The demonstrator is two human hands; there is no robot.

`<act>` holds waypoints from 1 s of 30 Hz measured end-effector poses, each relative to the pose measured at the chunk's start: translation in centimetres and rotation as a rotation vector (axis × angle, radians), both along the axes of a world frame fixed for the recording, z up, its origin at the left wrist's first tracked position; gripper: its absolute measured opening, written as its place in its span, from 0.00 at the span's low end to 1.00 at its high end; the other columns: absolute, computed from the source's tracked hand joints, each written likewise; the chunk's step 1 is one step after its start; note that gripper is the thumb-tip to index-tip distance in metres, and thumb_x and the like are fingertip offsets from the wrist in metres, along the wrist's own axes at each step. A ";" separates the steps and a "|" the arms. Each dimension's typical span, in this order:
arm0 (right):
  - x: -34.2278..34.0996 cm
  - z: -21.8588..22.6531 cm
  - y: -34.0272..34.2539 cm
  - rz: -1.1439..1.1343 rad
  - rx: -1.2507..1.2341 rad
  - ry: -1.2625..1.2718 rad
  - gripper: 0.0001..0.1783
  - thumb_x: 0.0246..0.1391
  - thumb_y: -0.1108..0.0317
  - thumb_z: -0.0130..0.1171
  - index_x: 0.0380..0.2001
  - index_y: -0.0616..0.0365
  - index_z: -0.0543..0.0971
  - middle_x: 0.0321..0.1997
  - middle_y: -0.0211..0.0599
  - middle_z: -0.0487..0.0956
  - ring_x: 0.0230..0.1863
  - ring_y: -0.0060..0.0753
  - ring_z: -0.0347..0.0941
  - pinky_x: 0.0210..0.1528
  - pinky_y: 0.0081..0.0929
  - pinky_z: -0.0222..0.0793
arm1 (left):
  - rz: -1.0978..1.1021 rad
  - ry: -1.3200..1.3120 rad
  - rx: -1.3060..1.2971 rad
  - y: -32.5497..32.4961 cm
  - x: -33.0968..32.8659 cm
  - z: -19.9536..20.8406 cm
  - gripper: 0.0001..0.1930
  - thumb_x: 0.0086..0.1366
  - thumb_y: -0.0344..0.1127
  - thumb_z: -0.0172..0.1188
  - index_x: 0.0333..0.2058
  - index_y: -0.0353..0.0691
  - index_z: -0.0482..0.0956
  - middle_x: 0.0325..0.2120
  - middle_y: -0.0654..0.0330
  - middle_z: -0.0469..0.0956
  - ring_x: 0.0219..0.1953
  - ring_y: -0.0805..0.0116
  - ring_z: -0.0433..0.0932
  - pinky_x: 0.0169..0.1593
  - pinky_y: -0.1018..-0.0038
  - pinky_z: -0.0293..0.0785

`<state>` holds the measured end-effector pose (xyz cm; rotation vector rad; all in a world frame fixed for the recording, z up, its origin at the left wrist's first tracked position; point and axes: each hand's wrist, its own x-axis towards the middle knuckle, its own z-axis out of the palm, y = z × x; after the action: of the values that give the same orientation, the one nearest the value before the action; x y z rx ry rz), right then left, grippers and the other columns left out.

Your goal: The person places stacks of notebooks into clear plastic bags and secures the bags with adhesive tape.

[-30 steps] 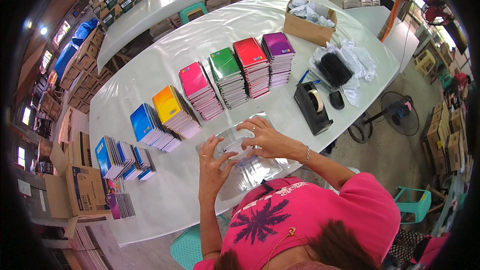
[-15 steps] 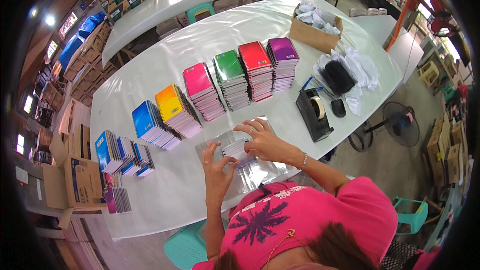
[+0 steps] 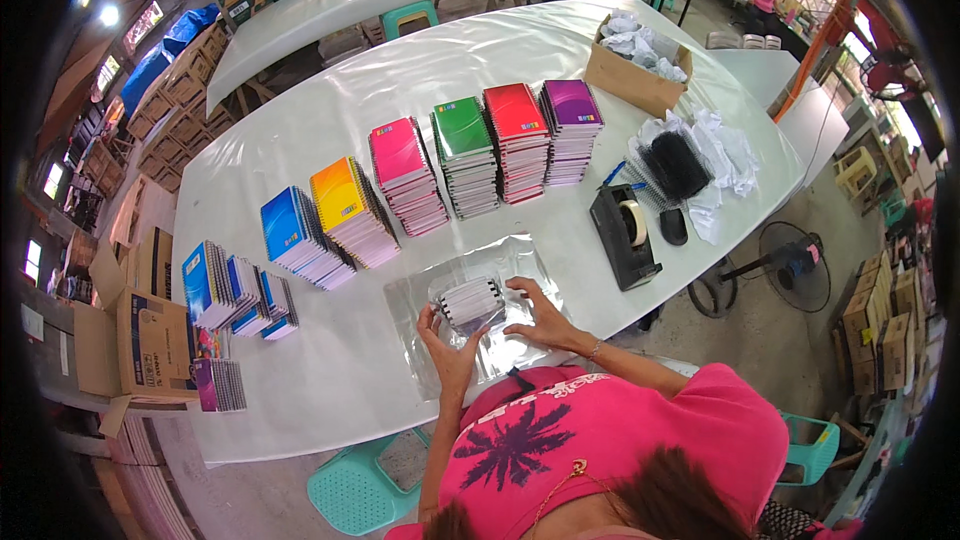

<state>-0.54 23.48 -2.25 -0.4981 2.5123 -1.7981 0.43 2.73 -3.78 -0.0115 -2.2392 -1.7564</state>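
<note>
A small bundle of spiral notebooks [image 3: 470, 302], white page edges and dark wire coils showing, lies on clear plastic sheets [image 3: 412, 292] at the table's near side. Along its left end curve the fingers of my left hand [image 3: 452, 348], thumb apart near the front; whether they touch the bundle I cannot tell. My right hand [image 3: 543, 320] rests just off the right end, fingers and thumb spread with nothing between them. Beyond stand notebook stacks: blue [image 3: 290, 230], yellow [image 3: 345, 202], pink [image 3: 400, 155], green [image 3: 463, 135], red [image 3: 515, 115] and purple [image 3: 572, 105].
Smaller blue notebook stacks [image 3: 207, 285] and a purple one [image 3: 218, 385] sit at the left edge, beside a cardboard box [image 3: 155, 345]. To the right are a black tape dispenser [image 3: 620, 240], black wire coils [image 3: 675, 165], crumpled paper [image 3: 728, 145] and a paper-filled carton [image 3: 635, 75].
Both hands have moved apart from over the bundle to its two ends, leaving its top in sight. The right hand has drawn back toward me. The view has shifted slightly.
</note>
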 end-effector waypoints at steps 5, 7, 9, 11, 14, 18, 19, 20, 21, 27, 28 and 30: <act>-1.0 -2.1 -1.6 -0.049 -0.082 -0.011 0.41 0.44 0.71 0.69 0.61 0.55 0.60 0.63 0.42 0.62 0.64 0.42 0.60 0.63 0.38 0.61 | 0.064 0.027 -0.006 0.4 -0.7 -1.8 0.46 0.42 0.29 0.76 0.59 0.37 0.56 0.55 0.53 0.60 0.59 0.58 0.63 0.63 0.64 0.59; -1.1 -2.2 -1.8 -0.090 -0.069 0.037 0.40 0.45 0.71 0.67 0.61 0.53 0.60 0.64 0.42 0.62 0.65 0.43 0.60 0.62 0.39 0.62 | 0.073 0.060 -0.037 0.4 -0.8 -1.5 0.45 0.42 0.28 0.75 0.58 0.37 0.58 0.54 0.53 0.60 0.59 0.58 0.63 0.64 0.64 0.59; -1.2 -2.5 -1.8 -0.086 -0.053 0.065 0.39 0.46 0.71 0.67 0.60 0.53 0.61 0.64 0.42 0.61 0.65 0.43 0.59 0.62 0.39 0.62 | 0.045 0.074 -0.062 0.3 -0.9 -1.0 0.44 0.42 0.27 0.74 0.58 0.37 0.59 0.55 0.52 0.60 0.59 0.57 0.63 0.64 0.64 0.59; -1.3 -2.3 -1.9 -0.087 -0.049 0.096 0.38 0.46 0.71 0.67 0.59 0.53 0.61 0.65 0.43 0.61 0.66 0.43 0.59 0.62 0.39 0.62 | 0.042 0.084 -0.077 0.2 -0.8 -0.8 0.43 0.42 0.26 0.73 0.57 0.36 0.60 0.55 0.52 0.60 0.59 0.57 0.63 0.64 0.64 0.59; -1.5 -2.0 -1.8 -0.105 -0.090 0.108 0.37 0.46 0.70 0.68 0.59 0.54 0.62 0.66 0.43 0.60 0.66 0.44 0.58 0.63 0.38 0.62 | 0.059 0.090 -0.056 0.1 -0.8 -0.3 0.41 0.42 0.24 0.72 0.56 0.36 0.62 0.56 0.52 0.60 0.59 0.57 0.64 0.64 0.64 0.60; -1.3 -2.3 -1.6 -0.098 -0.134 0.091 0.37 0.45 0.70 0.68 0.58 0.54 0.63 0.67 0.45 0.59 0.67 0.46 0.57 0.64 0.39 0.60 | 0.016 0.115 -0.055 -0.4 -0.8 0.5 0.37 0.41 0.23 0.71 0.53 0.38 0.66 0.53 0.52 0.64 0.58 0.57 0.65 0.63 0.64 0.61; -1.2 -2.4 -1.6 -0.091 -0.118 0.102 0.37 0.45 0.70 0.68 0.58 0.54 0.63 0.67 0.45 0.59 0.67 0.47 0.57 0.64 0.39 0.60 | -0.007 0.126 -0.075 -0.4 -0.8 0.9 0.36 0.41 0.23 0.71 0.52 0.38 0.68 0.53 0.52 0.65 0.58 0.57 0.66 0.63 0.64 0.62; -1.3 -2.4 -1.6 -0.087 -0.063 0.142 0.37 0.45 0.71 0.68 0.58 0.54 0.63 0.67 0.45 0.58 0.67 0.48 0.56 0.64 0.40 0.60 | 0.010 0.133 -0.105 -0.2 -0.8 1.3 0.35 0.40 0.24 0.71 0.51 0.39 0.69 0.51 0.52 0.66 0.57 0.56 0.66 0.61 0.64 0.62; -1.3 -2.6 -1.7 -0.083 -0.009 0.183 0.37 0.45 0.71 0.68 0.58 0.54 0.63 0.67 0.46 0.58 0.67 0.48 0.56 0.64 0.40 0.60 | 0.026 0.139 -0.134 0.1 -0.8 1.7 0.34 0.40 0.24 0.71 0.50 0.40 0.70 0.50 0.52 0.67 0.56 0.55 0.67 0.60 0.64 0.63; -1.4 -2.1 -2.4 -0.103 -0.068 0.219 0.39 0.44 0.74 0.67 0.60 0.53 0.64 0.68 0.46 0.58 0.67 0.50 0.56 0.65 0.40 0.59 | -0.010 0.160 -0.232 -0.5 -1.0 2.8 0.31 0.39 0.23 0.69 0.47 0.42 0.75 0.49 0.53 0.68 0.54 0.55 0.68 0.58 0.64 0.66; -1.5 -2.0 -2.5 -0.099 -0.116 0.192 0.39 0.44 0.74 0.67 0.60 0.53 0.64 0.68 0.46 0.58 0.67 0.50 0.56 0.65 0.40 0.59 | -0.030 0.165 -0.230 -0.6 -1.0 2.8 0.30 0.39 0.23 0.68 0.47 0.42 0.76 0.49 0.54 0.68 0.54 0.55 0.69 0.58 0.64 0.66; -1.4 -1.6 -2.4 -0.016 -0.058 0.149 0.36 0.44 0.75 0.66 0.59 0.51 0.68 0.68 0.45 0.57 0.67 0.49 0.56 0.64 0.41 0.60 | -0.043 0.152 -0.204 -0.7 -1.0 2.7 0.29 0.40 0.22 0.68 0.46 0.43 0.78 0.49 0.54 0.68 0.54 0.56 0.69 0.58 0.64 0.67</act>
<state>-1.96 21.11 -3.85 -0.6381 2.5711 -1.9125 -0.61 2.08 -1.05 -0.2300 -2.3103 -1.4853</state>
